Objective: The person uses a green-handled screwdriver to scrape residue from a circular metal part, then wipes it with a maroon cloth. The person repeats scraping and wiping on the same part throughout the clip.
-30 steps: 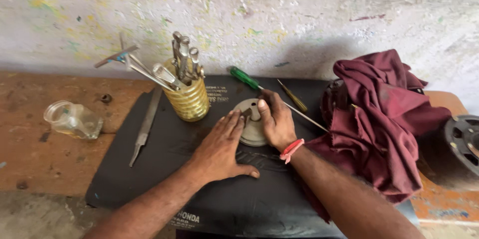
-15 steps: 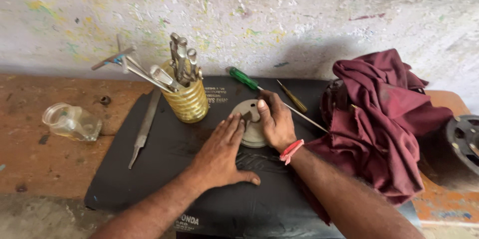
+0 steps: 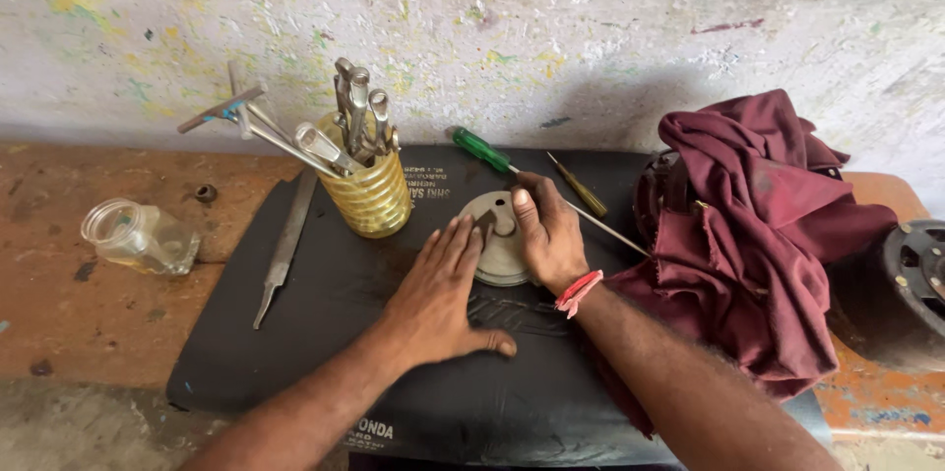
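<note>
Both hands on the round metal disc (image 3: 500, 240), mid-mat.
Left hand (image 3: 440, 286) flat, fingers spread, touching the rim from 7 o'clock; right hand (image 3: 547, 235) curled over the 3 o'clock edge, gripping, nearer the centre.

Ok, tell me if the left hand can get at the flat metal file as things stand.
Probably yes. The left hand rests flat on the black mat, holding nothing, and the file lies in the open on its left, with only bare mat between them.
</note>
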